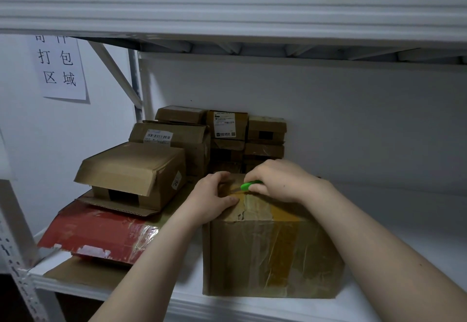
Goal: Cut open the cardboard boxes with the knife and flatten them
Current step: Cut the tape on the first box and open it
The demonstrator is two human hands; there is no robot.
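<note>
Presently, a red flattened carton [96,230] lies at nine o'clock of the taped box [270,256], an open-flapped box [131,170] at ten, small parcels [227,129] at twelve, all on the white shelf [404,233]. The left hand [214,195] holds the taped box's top, fingers bent together, thumb along the near edge. The right hand [280,180] grips the green knife [249,186], fingers curled round its handle, blade tip at the tape seam.

Your knife [251,185] is bright green at your right fingers [261,191]. Below them, brown box [242,258], yellow-tan tape stripe [284,246]. Left of your left fingers [223,201], red cardboard [96,230], white scuffs.
</note>
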